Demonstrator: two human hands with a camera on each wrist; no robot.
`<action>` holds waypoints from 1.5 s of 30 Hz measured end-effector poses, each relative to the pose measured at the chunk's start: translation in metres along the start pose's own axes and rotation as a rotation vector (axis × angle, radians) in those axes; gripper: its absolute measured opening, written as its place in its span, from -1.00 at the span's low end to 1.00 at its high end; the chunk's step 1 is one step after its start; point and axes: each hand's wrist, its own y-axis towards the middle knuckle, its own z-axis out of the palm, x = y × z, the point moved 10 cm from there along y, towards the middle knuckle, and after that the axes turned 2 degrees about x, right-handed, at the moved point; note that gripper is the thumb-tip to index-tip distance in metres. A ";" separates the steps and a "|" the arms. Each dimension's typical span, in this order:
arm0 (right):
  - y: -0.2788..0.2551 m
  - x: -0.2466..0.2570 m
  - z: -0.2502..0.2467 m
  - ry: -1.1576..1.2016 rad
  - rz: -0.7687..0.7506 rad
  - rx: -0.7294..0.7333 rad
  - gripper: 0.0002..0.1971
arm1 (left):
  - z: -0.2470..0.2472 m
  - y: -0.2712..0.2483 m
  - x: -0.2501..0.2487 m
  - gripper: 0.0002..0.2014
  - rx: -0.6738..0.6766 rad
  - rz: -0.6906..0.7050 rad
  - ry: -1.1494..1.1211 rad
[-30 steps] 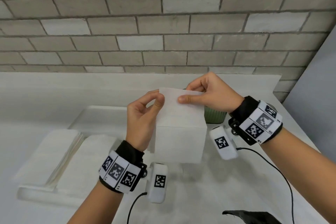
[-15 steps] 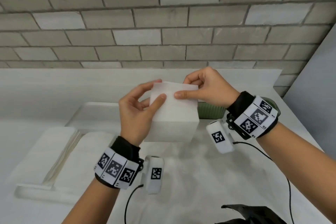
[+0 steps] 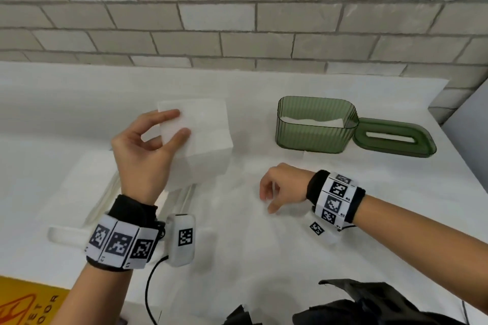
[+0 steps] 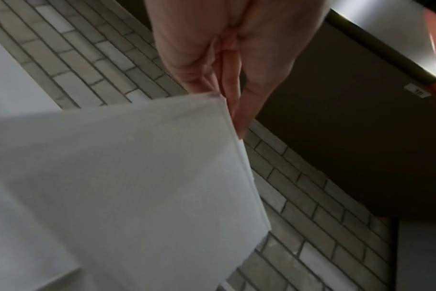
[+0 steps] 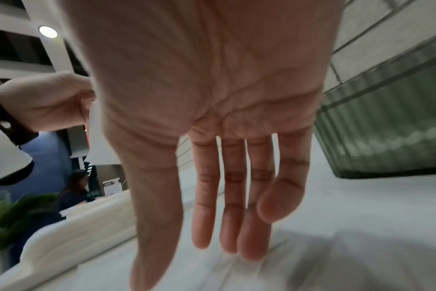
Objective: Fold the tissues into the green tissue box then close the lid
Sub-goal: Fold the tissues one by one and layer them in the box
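My left hand (image 3: 148,148) pinches the upper left corner of a folded white tissue (image 3: 203,137) between thumb and fingers and holds it up over the table; the left wrist view shows the folded tissue (image 4: 127,177) hanging from my fingertips (image 4: 234,110). My right hand (image 3: 282,187) hovers low over the table with its fingers loose and nothing in it; the right wrist view shows its fingers (image 5: 232,196) straight. The green ribbed tissue box (image 3: 315,124) stands open at the back right with white tissue inside. Its slotted green lid (image 3: 393,137) lies beside it on the right.
A white tray (image 3: 66,235) with stacks of flat tissues (image 3: 89,187) sits at the left. A brick wall (image 3: 237,21) runs behind the white table (image 3: 264,245). Dark cloth (image 3: 369,303) lies at the near edge. A yellow sign (image 3: 23,303) shows at the bottom left.
My right hand has let go of the tissue and dropped down toward the table. My left hand alone now holds the tissue, shifted left, so the green box stands in plain view.
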 end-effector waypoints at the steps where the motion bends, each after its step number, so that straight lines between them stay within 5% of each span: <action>1: 0.007 0.004 0.002 -0.052 -0.005 -0.001 -0.65 | -0.005 -0.002 0.004 -0.67 -0.003 -0.010 0.008; 8: 0.053 0.025 0.003 -0.233 -0.041 -0.057 -0.48 | -0.039 -0.018 0.032 -0.45 -0.049 -0.121 0.065; 20: 0.057 0.037 0.006 -0.238 -0.028 -0.096 -0.79 | -0.044 -0.038 0.040 -0.47 -0.003 -0.144 -0.008; 28: 0.058 0.033 0.023 -0.225 -0.009 -0.068 -0.05 | -0.047 -0.033 0.040 -0.52 -0.020 -0.129 0.006; 35: 0.059 0.029 0.017 -0.270 0.092 0.025 -0.04 | -0.053 -0.032 0.039 -0.53 -0.030 -0.118 0.002; 45: 0.044 0.047 0.004 -0.457 -0.017 -0.163 -0.12 | -0.065 -0.033 0.040 -0.57 -0.052 -0.088 -0.005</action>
